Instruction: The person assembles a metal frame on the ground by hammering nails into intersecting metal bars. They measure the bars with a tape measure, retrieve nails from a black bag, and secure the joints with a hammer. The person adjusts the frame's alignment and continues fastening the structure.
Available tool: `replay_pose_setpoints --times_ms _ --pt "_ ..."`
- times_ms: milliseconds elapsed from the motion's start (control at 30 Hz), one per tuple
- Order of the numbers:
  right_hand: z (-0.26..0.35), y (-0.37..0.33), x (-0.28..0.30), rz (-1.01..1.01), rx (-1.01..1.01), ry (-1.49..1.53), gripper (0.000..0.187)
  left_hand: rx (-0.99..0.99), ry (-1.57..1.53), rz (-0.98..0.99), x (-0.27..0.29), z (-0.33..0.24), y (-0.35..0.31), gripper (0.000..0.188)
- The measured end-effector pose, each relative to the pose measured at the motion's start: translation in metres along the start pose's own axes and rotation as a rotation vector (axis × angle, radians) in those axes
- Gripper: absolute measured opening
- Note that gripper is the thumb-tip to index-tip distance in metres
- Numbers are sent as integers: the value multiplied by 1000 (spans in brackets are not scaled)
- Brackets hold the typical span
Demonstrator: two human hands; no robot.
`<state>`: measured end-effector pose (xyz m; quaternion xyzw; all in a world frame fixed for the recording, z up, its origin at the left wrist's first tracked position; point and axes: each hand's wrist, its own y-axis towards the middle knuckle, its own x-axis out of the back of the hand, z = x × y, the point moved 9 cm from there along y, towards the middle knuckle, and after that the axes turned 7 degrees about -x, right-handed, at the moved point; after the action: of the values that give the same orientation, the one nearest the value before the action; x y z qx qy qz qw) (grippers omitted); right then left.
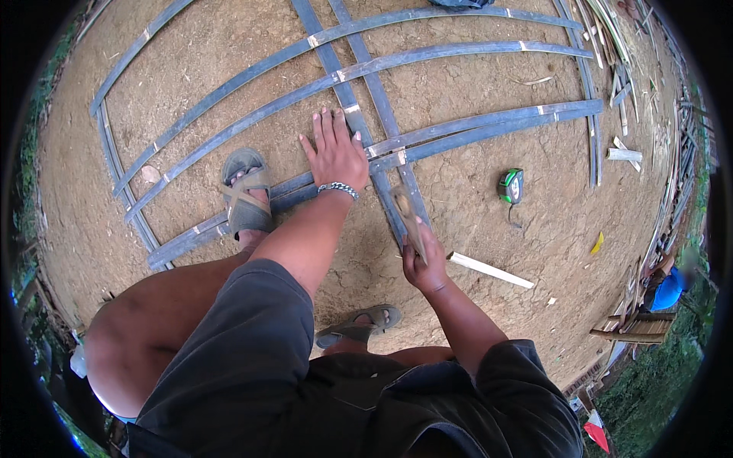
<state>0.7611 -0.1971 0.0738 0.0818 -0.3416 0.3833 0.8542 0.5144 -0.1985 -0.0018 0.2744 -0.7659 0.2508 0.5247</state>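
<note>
A lattice of long, flat dark grey-blue strips (pixel 259 114), which look like split bamboo, lies on the ground, with pale marks at several crossings. My left hand (pixel 340 156) is pressed down with its fingers spread, over the near pair of strips beside a crossing. Just right of it, my right hand (pixel 427 259) is closed around a narrow brown tool (pixel 410 217). Motion blurs this tool, so its exact kind does not show. It points up toward the crossing of the near strips.
A green and black tape measure (pixel 510 185) lies on the dirt to the right. Near my right hand is a pale split stick (pixel 490 271). My sandalled foot (pixel 248 191) stands by the near strips. Loose sticks (pixel 679 191) line the right edge, where a person in blue (pixel 666 288) shows.
</note>
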Motion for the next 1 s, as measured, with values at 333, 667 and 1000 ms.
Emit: replay_pose_setpoints --times_ms 333,667,1000 --pt "-6 -1 -8 56 -96 -80 58 -3 18 -7 -2 1 -5 57" --pt "-39 -2 10 79 -392 -16 56 1 -15 -18 0 -2 -5 57" --pt "-72 33 40 -207 -581 -14 54 -149 -320 -334 29 11 -10 45"
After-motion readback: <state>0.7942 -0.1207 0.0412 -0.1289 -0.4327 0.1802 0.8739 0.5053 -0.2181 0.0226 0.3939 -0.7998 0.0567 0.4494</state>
